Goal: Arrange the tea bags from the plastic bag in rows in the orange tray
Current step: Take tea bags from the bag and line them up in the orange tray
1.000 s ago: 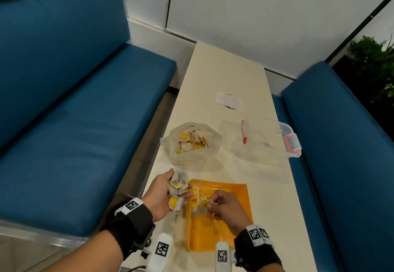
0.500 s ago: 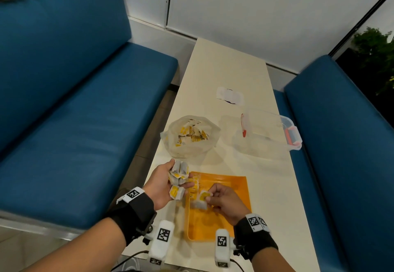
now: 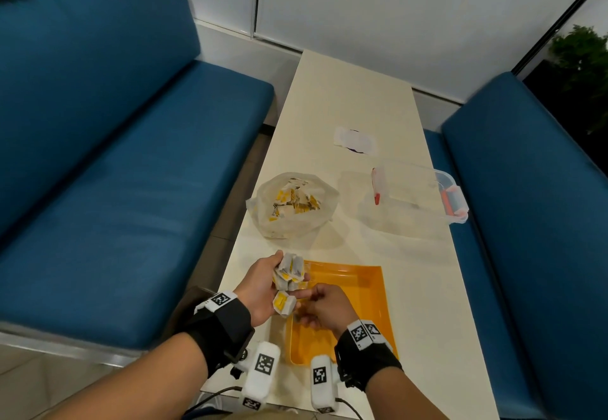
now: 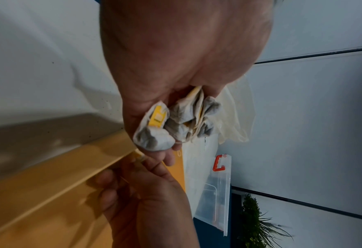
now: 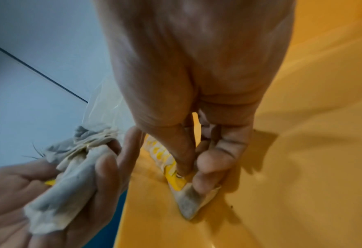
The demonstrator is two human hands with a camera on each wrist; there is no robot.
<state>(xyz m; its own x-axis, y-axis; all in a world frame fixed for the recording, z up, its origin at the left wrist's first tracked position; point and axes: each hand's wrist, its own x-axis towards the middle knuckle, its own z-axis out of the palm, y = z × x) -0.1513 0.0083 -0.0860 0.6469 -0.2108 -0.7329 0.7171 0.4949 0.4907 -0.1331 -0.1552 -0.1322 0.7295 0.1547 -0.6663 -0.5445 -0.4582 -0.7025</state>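
Tea bags [image 3: 289, 270] filled the curled left hand [image 3: 260, 284] at the orange tray [image 3: 371, 291] rim. The right hand [image 3: 324, 309] pinched one tea bag [image 5: 184, 193] inside; tag print unreadable.

Café-style booth: blue benches [image 3: 138, 169] flanking narrow table [image 3: 355, 97].

Both hands curled shut (left [image 3: 263, 283], right [image 3: 324, 307]), nearly touching.

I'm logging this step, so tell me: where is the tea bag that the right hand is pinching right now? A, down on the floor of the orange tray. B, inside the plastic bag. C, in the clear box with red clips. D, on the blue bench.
A: the right hand pinches one tea bag against the floor of the orange tray.
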